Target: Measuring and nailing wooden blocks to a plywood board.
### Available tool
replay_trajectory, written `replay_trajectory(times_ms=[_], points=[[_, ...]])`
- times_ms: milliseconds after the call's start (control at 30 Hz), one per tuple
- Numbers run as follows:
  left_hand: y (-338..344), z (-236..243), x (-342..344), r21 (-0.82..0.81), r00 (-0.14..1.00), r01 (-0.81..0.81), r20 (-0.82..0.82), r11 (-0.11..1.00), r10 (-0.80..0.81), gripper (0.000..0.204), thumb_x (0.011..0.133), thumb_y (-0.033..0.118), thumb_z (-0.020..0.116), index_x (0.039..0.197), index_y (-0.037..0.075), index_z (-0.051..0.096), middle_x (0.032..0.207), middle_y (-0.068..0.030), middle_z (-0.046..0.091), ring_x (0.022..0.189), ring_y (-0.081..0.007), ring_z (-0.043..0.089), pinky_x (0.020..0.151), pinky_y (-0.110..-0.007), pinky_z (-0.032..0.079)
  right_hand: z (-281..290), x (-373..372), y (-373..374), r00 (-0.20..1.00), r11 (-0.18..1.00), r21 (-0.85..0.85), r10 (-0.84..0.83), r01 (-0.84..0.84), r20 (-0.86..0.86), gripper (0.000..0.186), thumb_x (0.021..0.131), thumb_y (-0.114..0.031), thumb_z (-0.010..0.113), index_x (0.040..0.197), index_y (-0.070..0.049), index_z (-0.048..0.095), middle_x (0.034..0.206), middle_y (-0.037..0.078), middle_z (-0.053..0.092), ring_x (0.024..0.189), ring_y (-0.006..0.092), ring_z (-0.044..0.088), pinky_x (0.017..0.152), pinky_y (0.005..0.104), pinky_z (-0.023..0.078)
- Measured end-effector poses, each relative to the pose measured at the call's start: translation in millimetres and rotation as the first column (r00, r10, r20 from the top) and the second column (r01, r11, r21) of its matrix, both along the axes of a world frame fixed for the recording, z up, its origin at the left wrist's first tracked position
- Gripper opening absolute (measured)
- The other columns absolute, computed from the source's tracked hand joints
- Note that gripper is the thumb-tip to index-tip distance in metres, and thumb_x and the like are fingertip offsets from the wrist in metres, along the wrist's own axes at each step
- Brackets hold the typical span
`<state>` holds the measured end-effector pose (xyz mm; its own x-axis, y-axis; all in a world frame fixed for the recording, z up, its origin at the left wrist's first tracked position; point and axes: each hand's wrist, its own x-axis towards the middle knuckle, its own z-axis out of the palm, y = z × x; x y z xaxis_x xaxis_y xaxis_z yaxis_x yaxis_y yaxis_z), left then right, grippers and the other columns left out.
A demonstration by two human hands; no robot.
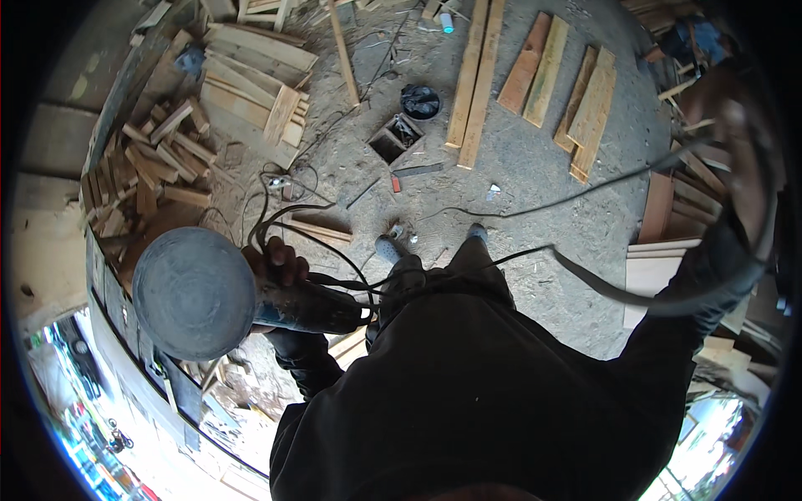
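Observation:
My left hand [280,260] grips a dark power tool [305,305] with a large round grey pad [194,292] at its left end, held in front of my left side. Black cord loops hang around the tool and across my legs. My right hand [735,142] is raised at the upper right, closed on a dark cord [585,187] that sweeps down in a loose, blurred loop toward my waist. The fingers of that hand are partly blurred.
Wood offcuts [163,159] and boards [259,79] lie piled on the left; long planks [472,75] lie ahead on the dusty floor, with a black bucket [419,101] and divided box [394,139]. Panels [660,275] stand at right. Another person [693,42] is at upper right.

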<state>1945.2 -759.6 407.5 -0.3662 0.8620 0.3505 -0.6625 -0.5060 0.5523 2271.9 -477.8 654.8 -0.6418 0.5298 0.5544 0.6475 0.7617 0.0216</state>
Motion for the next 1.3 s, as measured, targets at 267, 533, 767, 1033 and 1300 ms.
replay_trajectory(times_ms=[267,533,767,1033,1300], points=[[151,4,158,-0.085,0.854,0.519,0.077,0.85,-0.514,0.029,0.093,0.039,0.054,0.088,0.011,0.048,0.091,-0.009,0.048,0.075,-0.019,0.046,0.071,-0.031,0.04,-151,73,65,0.988,0.988,-0.155,0.031,-0.007,0.151,0.017,0.085,-0.008,0.058,0.099,0.001,0.062,0.077,0.015,0.063,0.057,0.0257,0.062,0.049,0.0373,0.051],[269,19,331,-0.179,0.845,0.527,0.002,0.831,-0.535,0.022,0.095,0.034,0.057,0.095,0.012,0.05,0.094,-0.0076,0.048,0.087,-0.0249,0.052,0.086,-0.043,0.045,-195,210,22,0.967,0.868,-0.459,0.087,-0.192,-0.241,0.04,0.081,-0.01,0.06,0.121,-0.005,0.06,0.081,0.012,0.061,0.063,0.024,0.064,0.052,0.0348,0.053],[357,64,375,-0.104,0.619,0.736,-0.299,0.669,-0.727,0.059,0.062,0.031,0.09,0.105,0.017,0.052,0.099,0.0,0.044,0.091,-0.0177,0.049,0.099,-0.042,0.038,-286,408,72,0.756,0.426,-0.723,-0.124,-0.544,-0.643,0.026,0.08,0.0,0.072,0.105,-0.003,0.068,0.083,0.009,0.067,0.07,0.0186,0.065,0.063,0.0302,0.052],[379,139,362,0.193,0.95,0.101,-0.309,0.976,-0.038,0.076,0.061,0.051,0.078,0.113,0.004,0.048,0.106,-0.0101,0.046,0.102,-0.0249,0.045,0.099,-0.043,0.034,-529,610,14,0.507,0.406,-0.877,-0.829,0.259,-0.234,0.008,0.085,-0.012,0.068,0.092,-0.008,0.069,0.081,0.011,0.07,0.076,0.0221,0.07,0.066,0.0309,0.052],[423,170,304,0.08,0.68,-0.645,-0.395,0.76,0.618,0.07,0.076,0.045,0.062,0.125,-0.005,0.055,0.121,-0.0257,0.06,0.112,-0.0421,0.058,0.104,-0.054,0.042,-595,669,38,0.537,0.023,-0.868,-0.794,0.495,0.285,0.018,0.081,-0.026,0.074,0.095,-0.016,0.07,0.083,0.012,0.071,0.081,0.0309,0.07,0.069,0.0421,0.055]])
